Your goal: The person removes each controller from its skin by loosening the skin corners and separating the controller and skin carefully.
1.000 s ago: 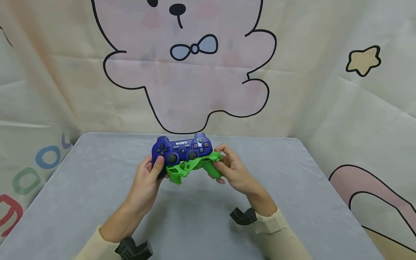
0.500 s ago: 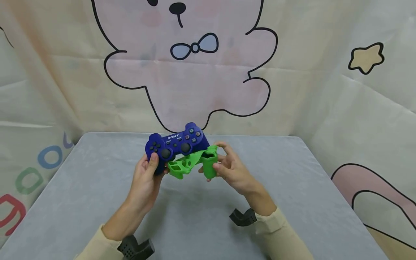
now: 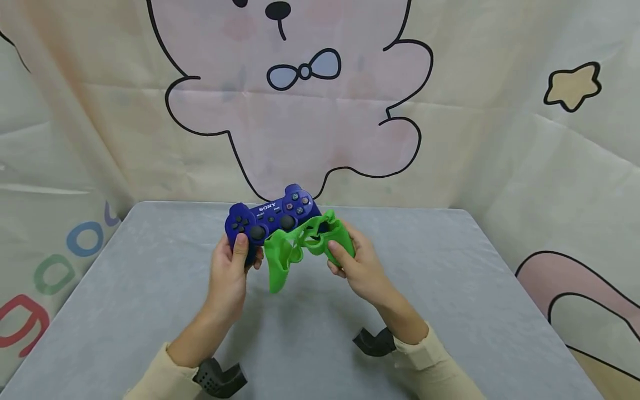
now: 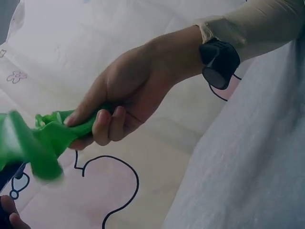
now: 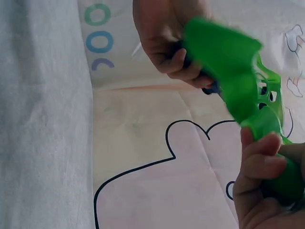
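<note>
My left hand [image 3: 229,278] holds a blue Sony game controller [image 3: 265,219] by its left grip, thumb on top. The controller is tilted, its right side higher. A thin, soft green controller cover [image 3: 282,255] with cut-out holes is in my right hand [image 3: 367,269], its right grip part between thumb and fingers. The cover's left part hangs down loosely in front of the controller. Its right part overlaps the controller's right grip; how far that grip sits inside is hidden. In the right wrist view, the green cover [image 5: 228,67] hides most of the controller.
A table with a grey cloth [image 3: 300,344] lies below both hands. Behind it hangs a pale curtain [image 3: 465,139] printed with a cartoon animal and a star. Black wrist devices [image 3: 375,341] sit at both cuffs.
The controller has tilted and shifted slightly up. My right hand has turned the green cover, so its left part now hangs lower and its right part lies against the controller's right side.
</note>
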Demonstrator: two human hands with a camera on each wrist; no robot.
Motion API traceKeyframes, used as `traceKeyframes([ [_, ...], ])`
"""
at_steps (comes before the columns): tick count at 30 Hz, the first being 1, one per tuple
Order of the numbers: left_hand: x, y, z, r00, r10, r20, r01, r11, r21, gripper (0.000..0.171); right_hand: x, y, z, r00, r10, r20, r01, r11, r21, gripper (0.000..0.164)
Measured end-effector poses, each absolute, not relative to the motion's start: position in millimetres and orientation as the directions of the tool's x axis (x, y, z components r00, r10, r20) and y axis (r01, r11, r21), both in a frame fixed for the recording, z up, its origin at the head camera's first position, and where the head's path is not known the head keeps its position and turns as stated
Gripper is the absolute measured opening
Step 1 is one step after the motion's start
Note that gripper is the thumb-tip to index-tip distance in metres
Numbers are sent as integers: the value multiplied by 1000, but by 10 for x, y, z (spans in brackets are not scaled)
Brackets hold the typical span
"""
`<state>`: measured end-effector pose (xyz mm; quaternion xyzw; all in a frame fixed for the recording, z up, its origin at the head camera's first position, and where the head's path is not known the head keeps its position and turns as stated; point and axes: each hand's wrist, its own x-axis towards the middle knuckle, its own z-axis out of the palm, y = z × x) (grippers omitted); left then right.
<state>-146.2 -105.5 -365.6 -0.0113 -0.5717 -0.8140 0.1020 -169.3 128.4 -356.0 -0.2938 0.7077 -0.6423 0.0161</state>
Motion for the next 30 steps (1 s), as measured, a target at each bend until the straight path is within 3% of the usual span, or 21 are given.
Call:
traceKeyframes([
  [5, -1496, -1077, -3632, -976, -184, 119, 183, -382, 906, 34, -1664, 1337, -3516, -812, -454, 368, -383, -62, -922, 38],
  [12, -1558, -1148, -3578, -997, -14, 70, 70, -428, 901, 42, -1678, 1438, -3493, -734, -604, 311, -303, -118, -946, 36],
  [15, -1603, -1177, -3546, -998, 9, 59, 50, -410, 911, 44, -1676, 1493, -3468, -727, -610, 313, -291, -140, -947, 34],
  [24, -1801, -1307, -3612, -985, -122, -119, -93, -204, 975, 48, -1664, 1501, -3420, -670, -662, 337, -306, -168, -937, 40],
  [30, -2079, -1288, -3834, -967, -68, -247, -226, -226, 948, 50, -1672, 1520, -3430, -673, -661, 331, -295, -170, -940, 35],
])
